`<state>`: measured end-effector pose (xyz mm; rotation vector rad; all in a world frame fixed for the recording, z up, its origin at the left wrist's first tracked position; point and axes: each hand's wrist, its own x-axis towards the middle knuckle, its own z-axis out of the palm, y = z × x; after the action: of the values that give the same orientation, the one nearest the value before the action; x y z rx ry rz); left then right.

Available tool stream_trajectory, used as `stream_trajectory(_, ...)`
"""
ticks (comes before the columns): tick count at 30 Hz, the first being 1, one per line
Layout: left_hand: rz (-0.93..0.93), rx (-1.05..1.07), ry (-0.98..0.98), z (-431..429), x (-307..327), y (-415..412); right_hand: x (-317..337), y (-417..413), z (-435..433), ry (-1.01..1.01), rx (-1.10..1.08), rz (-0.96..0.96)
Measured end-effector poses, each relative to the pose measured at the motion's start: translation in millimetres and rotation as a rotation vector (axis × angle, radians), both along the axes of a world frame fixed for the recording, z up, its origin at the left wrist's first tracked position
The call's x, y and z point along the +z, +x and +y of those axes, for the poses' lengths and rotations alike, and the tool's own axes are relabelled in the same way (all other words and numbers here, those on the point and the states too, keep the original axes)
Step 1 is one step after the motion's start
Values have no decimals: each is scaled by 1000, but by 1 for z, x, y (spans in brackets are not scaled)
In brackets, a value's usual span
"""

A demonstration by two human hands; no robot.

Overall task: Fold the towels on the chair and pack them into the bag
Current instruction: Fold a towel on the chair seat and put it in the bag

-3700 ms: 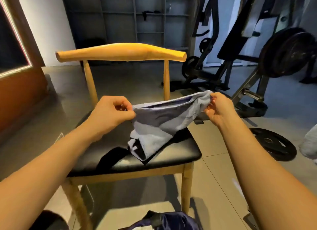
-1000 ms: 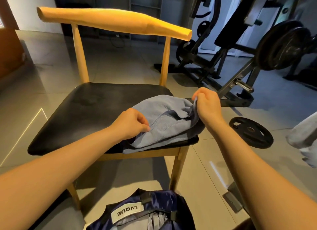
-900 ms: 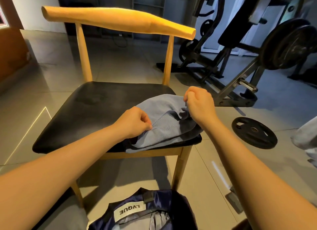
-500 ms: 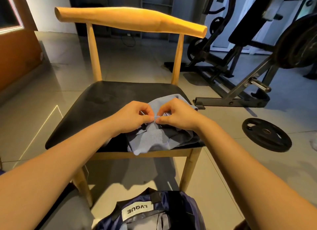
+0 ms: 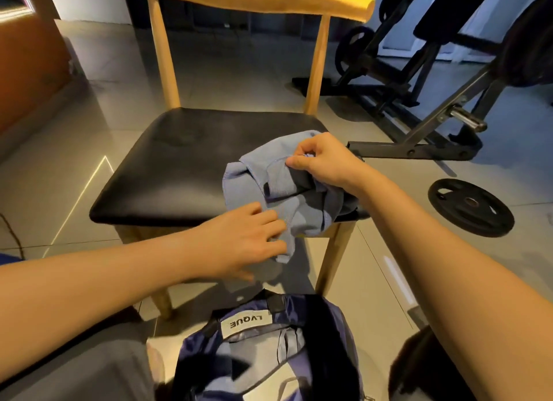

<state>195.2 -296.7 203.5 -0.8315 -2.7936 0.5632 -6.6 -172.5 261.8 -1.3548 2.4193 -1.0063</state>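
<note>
The blue-grey towel (image 5: 278, 188) lies bunched, only part folded, on the front right corner of the chair (image 5: 179, 167), right hand (image 5: 324, 161) pinching its upper fold, left hand (image 5: 248, 240) flat-fingered on its hanging edge, so finishing the fold and packing remain; the open bag (image 5: 335, 323) below is cut off, its contents unclear.

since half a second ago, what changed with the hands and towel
The left hand let go of its pinch and dropped to the near edge of the blue towel, fingers flat on it. The right hand still pinches the upper fold. The towel stays on the chair seat, front right corner.
</note>
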Motion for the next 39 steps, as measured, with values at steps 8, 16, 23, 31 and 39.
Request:
stream_trajectory(8,252,-62,2,1,-10,-10,1,2,5,-64,-34,-56)
stream_trajectory(16,0,217,763,-3,12,1,10,7,15,-79,-28,-69)
stream_trajectory(23,4,317,1138,1,28,-1,16,13,20,-89,-6,-84)
stream_trajectory(31,0,539,1470,3,48,-15,22,23,20,-119,60,-156)
stream_trajectory(39,137,440,1609,-5,55,-16,31,24,22,-259,86,-363)
